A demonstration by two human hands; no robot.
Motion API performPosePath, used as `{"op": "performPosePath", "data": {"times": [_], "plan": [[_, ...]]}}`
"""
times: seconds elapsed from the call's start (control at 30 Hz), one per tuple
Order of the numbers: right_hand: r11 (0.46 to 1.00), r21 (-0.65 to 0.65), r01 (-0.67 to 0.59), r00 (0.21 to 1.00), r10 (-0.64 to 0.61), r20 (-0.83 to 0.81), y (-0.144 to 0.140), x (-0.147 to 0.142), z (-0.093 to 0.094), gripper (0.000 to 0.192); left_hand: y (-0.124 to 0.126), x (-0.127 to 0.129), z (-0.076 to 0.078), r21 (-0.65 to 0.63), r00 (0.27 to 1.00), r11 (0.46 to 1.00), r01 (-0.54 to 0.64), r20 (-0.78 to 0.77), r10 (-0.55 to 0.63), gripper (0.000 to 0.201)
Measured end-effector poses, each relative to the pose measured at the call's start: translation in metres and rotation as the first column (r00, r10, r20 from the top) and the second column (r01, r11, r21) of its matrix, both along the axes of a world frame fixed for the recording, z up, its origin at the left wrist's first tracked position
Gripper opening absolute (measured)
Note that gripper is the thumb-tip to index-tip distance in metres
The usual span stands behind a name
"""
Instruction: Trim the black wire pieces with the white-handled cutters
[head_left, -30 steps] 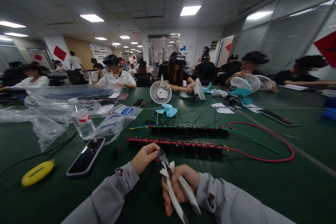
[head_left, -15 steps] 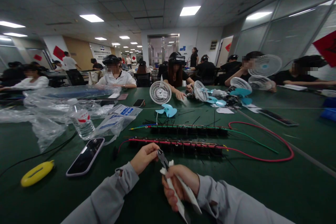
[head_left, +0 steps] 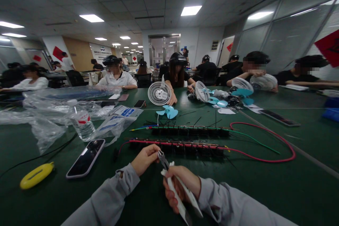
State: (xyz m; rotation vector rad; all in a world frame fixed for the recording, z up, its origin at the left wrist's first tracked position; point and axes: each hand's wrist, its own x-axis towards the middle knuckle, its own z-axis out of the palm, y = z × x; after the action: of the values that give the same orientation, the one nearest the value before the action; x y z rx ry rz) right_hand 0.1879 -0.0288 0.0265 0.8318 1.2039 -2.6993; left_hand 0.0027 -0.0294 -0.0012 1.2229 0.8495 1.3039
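In the middle foreground my right hand (head_left: 182,183) is wrapped round the white handles of a pair of pliers (head_left: 164,161), whose metal jaws point up and to the left. My left hand (head_left: 144,161) is closed in a pinch right at the jaw tips. Whatever its fingertips grip is too small to make out. Just beyond both hands lies a black strip with a red wire (head_left: 153,142) running along it. Behind that is a second black strip, with a green wire (head_left: 245,134) trailing off its right end.
A phone (head_left: 86,159), a yellow tool (head_left: 37,175), a water bottle (head_left: 81,122) and plastic bags (head_left: 116,120) lie to the left. A blue fan blade (head_left: 168,112) and a white fan grille (head_left: 159,93) are ahead, before seated co-workers. A thick red cable (head_left: 292,148) loops at the right.
My hands and the pliers have hardly moved. Across the table, a co-worker's hand has shifted behind the white grille, which moved slightly left. At the right, another co-worker's raised grille has come down.
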Motion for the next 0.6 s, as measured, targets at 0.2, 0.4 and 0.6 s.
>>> {"op": "performPosePath", "data": {"times": [0.2,0.4,0.6], "plan": [[1.0,0.022,0.013,1.0,-0.014,0.016,-0.001,-0.0013,0.0014,0.024,-0.0002,-0.0001,-0.0009,0.01,1.0,1.0,0.005,0.002,-0.005,0.022],[0.999,0.03,0.029,0.999,-0.03,0.036,-0.0029,-0.0009,0.0052,0.025,-0.0003,-0.0001,-0.0005,0.008,1.0,1.0,0.01,-0.006,-0.01,0.024],[0.999,0.035,0.016,0.999,-0.017,0.049,-0.0029,-0.0006,0.003,0.026,-0.0002,-0.0005,-0.0005,0.013,1.0,1.0,0.012,-0.022,-0.012,0.023]]}}
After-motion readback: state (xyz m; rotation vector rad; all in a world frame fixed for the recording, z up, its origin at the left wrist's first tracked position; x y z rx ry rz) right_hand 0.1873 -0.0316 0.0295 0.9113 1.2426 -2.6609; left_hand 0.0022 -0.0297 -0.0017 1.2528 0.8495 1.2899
